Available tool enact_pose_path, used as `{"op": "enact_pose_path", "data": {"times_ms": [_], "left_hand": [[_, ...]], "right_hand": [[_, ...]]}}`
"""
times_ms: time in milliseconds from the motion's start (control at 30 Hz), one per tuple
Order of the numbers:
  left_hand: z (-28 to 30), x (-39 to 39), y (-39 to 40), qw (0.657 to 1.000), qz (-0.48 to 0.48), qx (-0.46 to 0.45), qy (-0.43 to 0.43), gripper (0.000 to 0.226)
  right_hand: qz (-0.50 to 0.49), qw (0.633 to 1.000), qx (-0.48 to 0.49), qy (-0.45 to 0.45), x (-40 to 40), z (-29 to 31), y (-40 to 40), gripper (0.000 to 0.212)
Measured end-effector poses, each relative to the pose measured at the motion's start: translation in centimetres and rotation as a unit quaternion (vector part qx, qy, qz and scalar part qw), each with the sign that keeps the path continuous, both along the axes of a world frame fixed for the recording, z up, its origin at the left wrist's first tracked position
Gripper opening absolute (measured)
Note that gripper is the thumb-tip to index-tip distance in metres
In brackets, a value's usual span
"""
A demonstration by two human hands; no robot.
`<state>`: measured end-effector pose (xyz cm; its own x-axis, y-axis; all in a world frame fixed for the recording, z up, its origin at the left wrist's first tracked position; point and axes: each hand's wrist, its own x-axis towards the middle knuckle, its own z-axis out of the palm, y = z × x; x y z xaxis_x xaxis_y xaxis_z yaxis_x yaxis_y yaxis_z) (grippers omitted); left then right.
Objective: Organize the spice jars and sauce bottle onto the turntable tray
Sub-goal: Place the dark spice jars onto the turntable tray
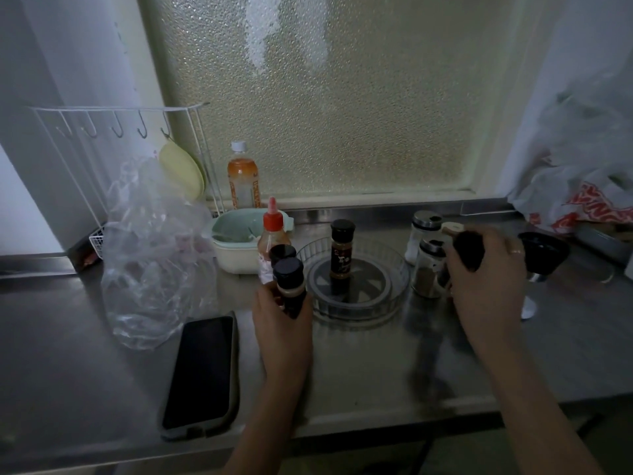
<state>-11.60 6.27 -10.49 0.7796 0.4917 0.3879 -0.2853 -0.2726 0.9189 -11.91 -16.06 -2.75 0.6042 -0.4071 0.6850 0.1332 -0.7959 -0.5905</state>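
Observation:
A clear round turntable tray (pixel 397 289) with a grey centre sits mid-counter. One black-capped spice jar (pixel 342 257) stands upright on it. My left hand (pixel 282 323) grips a black-capped spice jar (pixel 289 281) just left of the tray, with another black cap (pixel 282 252) right behind it. A red-capped sauce bottle (pixel 273 236) stands behind those. My right hand (pixel 486 286) holds a dark, cork-topped jar (pixel 467 248) right of the tray. Beside it stand two glass shakers with metal lids, one pale inside (pixel 423 234) and one brown inside (pixel 428 272).
A phone (pixel 202 375) lies flat at the front left. A crumpled clear plastic bag (pixel 147 255), a mint green basin (pixel 233 241), a drink bottle (pixel 242 176) and a white wire rack (pixel 102 132) fill the left. A black cup (pixel 544 252) and a printed bag (pixel 582 200) are at right.

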Motion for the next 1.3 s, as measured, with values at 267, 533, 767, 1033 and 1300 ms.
{"op": "enact_pose_path", "data": {"times_ms": [267, 533, 767, 1033, 1300], "left_hand": [[0.0, -0.5, 0.1, 1.0, -0.01, 0.01, -0.011, 0.036], [0.3, -0.5, -0.1, 0.999, -0.016, 0.032, -0.018, 0.037], [0.2, -0.5, -0.6, 0.994, -0.052, 0.092, -0.019, 0.031], [0.5, -1.1, -0.5, 0.984, -0.123, 0.127, -0.028, 0.037], [0.4, -0.5, -0.4, 0.989, -0.053, 0.136, 0.03, 0.032]], "right_hand": [[0.179, 0.977, -0.01, 0.113, 4.4, 0.5, 6.3, 0.038], [0.17, 0.979, -0.012, 0.111, 5.2, -1.4, 6.2, 0.053], [0.356, 0.929, -0.062, 0.083, 0.0, -4.1, 10.7, 0.049], [0.344, 0.937, 0.053, 0.014, 0.2, -3.7, 12.0, 0.048], [0.21, 0.976, -0.014, 0.051, 3.5, -3.0, 11.5, 0.048]]}}
